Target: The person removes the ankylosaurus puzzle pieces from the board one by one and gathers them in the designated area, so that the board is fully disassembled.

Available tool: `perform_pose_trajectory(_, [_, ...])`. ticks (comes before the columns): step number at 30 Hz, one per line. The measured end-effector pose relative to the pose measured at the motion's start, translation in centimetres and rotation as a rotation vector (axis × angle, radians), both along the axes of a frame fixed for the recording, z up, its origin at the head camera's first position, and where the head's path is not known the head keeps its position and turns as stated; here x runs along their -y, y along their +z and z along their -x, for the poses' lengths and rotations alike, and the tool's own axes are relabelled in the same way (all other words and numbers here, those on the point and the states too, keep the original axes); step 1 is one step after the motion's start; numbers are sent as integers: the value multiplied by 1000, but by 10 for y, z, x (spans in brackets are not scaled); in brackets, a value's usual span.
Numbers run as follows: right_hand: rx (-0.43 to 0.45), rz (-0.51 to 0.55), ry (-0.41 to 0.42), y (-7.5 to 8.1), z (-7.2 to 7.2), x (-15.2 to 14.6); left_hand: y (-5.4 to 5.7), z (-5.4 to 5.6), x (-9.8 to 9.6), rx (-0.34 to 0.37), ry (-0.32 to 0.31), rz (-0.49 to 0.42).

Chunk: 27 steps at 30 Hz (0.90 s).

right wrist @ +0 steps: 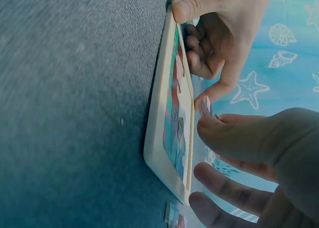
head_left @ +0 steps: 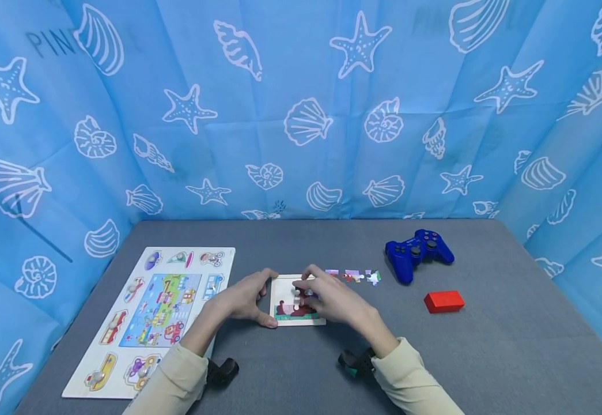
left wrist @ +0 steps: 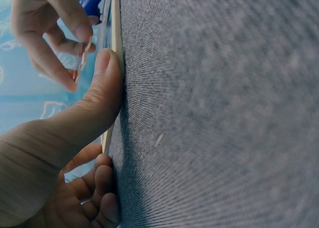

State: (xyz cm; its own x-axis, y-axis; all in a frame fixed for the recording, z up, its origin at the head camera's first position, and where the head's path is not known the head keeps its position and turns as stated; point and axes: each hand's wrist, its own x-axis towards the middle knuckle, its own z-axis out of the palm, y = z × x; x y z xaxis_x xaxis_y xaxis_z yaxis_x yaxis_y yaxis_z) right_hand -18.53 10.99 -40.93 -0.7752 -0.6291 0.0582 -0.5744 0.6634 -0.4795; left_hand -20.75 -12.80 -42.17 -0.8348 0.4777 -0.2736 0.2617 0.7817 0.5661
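The left hand [head_left: 242, 296] clamps its fingers on the square, pale-wood puzzle tray [head_left: 301, 323]; the right hand [head_left: 340, 297] pinches a thin jigsaw piece [right wrist: 207, 106], best lowered level.

1. Two hands: one left hand [head_left: 243, 297], one right hand [head_left: 334, 297].
2. One frame [head_left: 301, 323]; pieces inside it too covered to count.
3. Three loose pieces [head_left: 352, 275] showing on one table [head_left: 290, 380].
4. One held piece [right wrist: 205, 107].
5. One board [head_left: 78, 386].
6. One controller [head_left: 417, 252].
7. One block [head_left: 444, 301].
8. Two sleeves [head_left: 168, 377].
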Motion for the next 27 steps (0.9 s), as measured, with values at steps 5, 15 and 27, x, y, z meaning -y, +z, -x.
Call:
perform_pose_trajectory(5, [-38, -21, -2, 3, -2, -7, 0, 0, -2, 16, 18, 18])
perform_pose_trajectory(15, [-61, -16, -37, 4, -4, -30, 3, -3, -4, -35, 14, 56])
perform_pose_trajectory(27, [-3, -46, -117, 6, -5, -59, 7, -5, -10, -55, 13, 120])
